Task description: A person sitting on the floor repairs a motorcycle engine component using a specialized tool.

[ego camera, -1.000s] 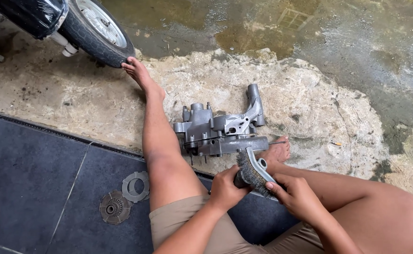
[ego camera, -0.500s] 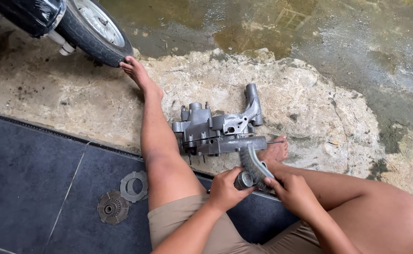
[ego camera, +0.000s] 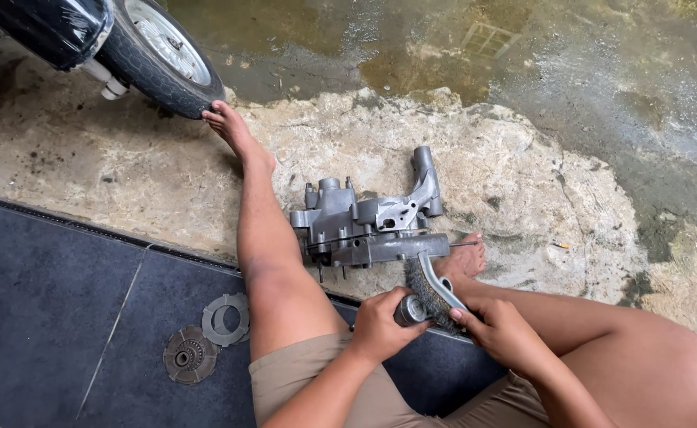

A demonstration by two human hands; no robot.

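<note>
I sit on the ground with a grey metal engine casing lying between my legs on rough concrete. My left hand grips the round handle end of a wire brush. My right hand holds the same brush along its curved back. The brush's bristles rest against the near edge of the casing. My left leg stretches out so that the foot touches a motorcycle tyre. My right foot lies beside the casing.
Two round clutch plates lie on the dark floor tiles left of my thigh. The motorcycle's wheel and black body stand at the upper left. Wet, stained concrete spreads beyond the casing.
The brush has shifted slightly along the casing's near edge between my hands. The casing, my legs and the clutch plates have stayed in place.
</note>
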